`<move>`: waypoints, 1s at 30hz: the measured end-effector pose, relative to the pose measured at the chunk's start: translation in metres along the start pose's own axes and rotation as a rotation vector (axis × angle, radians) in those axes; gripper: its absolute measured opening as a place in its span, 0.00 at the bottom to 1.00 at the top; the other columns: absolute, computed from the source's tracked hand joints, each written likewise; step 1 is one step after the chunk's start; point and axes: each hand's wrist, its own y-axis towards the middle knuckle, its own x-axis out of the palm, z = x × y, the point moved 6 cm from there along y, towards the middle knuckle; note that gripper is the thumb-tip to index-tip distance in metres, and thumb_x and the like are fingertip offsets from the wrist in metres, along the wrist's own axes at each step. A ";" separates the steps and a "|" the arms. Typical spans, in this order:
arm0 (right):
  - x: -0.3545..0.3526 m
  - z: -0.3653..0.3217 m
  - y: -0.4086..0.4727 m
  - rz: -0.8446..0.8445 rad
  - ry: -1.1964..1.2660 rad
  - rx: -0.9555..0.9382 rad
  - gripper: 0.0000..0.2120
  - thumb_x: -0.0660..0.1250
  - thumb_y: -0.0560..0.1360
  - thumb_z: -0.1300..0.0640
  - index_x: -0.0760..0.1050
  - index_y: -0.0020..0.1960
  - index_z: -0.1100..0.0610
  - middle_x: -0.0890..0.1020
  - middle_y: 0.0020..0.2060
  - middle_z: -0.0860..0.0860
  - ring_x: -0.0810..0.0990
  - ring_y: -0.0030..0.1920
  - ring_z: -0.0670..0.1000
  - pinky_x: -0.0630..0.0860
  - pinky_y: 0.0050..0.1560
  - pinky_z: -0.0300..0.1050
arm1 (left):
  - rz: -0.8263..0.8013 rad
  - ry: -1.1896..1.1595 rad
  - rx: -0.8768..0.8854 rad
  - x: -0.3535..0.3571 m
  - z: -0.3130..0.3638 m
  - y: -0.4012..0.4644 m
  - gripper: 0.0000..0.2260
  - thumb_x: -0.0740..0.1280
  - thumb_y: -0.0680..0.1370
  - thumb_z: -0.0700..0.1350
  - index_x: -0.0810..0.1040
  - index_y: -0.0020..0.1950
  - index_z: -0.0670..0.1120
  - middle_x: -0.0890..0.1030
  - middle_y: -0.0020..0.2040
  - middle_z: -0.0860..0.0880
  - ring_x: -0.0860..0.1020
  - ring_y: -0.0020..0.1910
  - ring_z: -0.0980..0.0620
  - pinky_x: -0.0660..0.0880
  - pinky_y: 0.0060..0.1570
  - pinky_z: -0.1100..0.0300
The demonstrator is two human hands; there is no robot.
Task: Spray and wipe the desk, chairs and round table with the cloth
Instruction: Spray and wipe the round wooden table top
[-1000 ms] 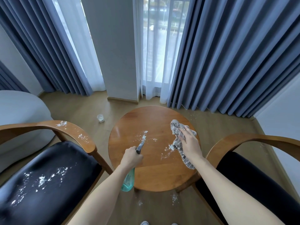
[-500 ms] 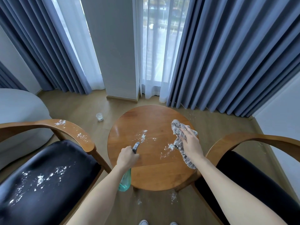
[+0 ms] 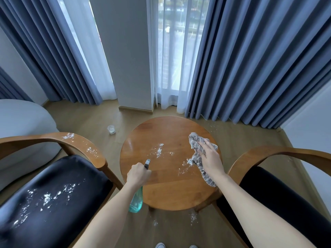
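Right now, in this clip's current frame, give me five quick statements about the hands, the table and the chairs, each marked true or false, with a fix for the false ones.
1. The left hand grips the spray bottle. True.
2. The right hand rests on the cloth on the round table. True.
3. The round table is free of white powder. False: powder lies near its middle and beside the cloth.
4. The left chair has white powder on its black seat and its wooden armrest. True.
5. A glass stands on the round table. False: the glass stands on the floor, left of the table.
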 end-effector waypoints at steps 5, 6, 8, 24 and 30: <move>0.000 0.002 -0.001 0.001 0.002 0.003 0.20 0.58 0.82 0.59 0.65 0.73 0.55 0.59 0.76 0.52 0.55 0.76 0.51 0.57 0.72 0.48 | -0.037 0.009 0.000 0.005 -0.003 0.002 0.03 0.61 0.73 0.41 0.68 0.39 0.45 0.75 0.39 0.46 0.72 0.34 0.47 0.69 0.36 0.57; 0.000 0.002 -0.001 0.001 0.004 0.002 0.20 0.58 0.82 0.59 0.65 0.73 0.55 0.59 0.76 0.52 0.55 0.76 0.51 0.57 0.72 0.48 | -0.042 0.010 0.008 0.005 -0.003 0.002 0.04 0.61 0.73 0.41 0.67 0.39 0.45 0.74 0.38 0.47 0.72 0.34 0.47 0.68 0.35 0.58; 0.001 0.002 -0.001 0.001 0.005 0.003 0.20 0.58 0.82 0.59 0.65 0.73 0.55 0.59 0.76 0.53 0.54 0.76 0.51 0.58 0.72 0.47 | -0.030 0.006 0.030 0.005 -0.004 0.002 0.05 0.61 0.73 0.40 0.68 0.37 0.44 0.72 0.35 0.48 0.70 0.31 0.50 0.66 0.30 0.59; 0.004 0.002 0.000 -0.007 -0.012 0.010 0.20 0.58 0.82 0.59 0.65 0.73 0.55 0.59 0.76 0.52 0.55 0.76 0.51 0.59 0.71 0.48 | -0.025 0.051 0.050 0.011 -0.013 0.006 0.06 0.62 0.74 0.42 0.69 0.37 0.44 0.74 0.34 0.48 0.72 0.32 0.48 0.68 0.31 0.59; 0.003 0.004 -0.001 -0.012 -0.008 0.020 0.20 0.57 0.82 0.60 0.65 0.73 0.55 0.58 0.76 0.52 0.56 0.76 0.51 0.59 0.71 0.48 | -0.067 0.080 0.065 0.017 -0.011 0.006 0.05 0.62 0.74 0.43 0.67 0.40 0.46 0.75 0.39 0.47 0.72 0.35 0.48 0.71 0.38 0.55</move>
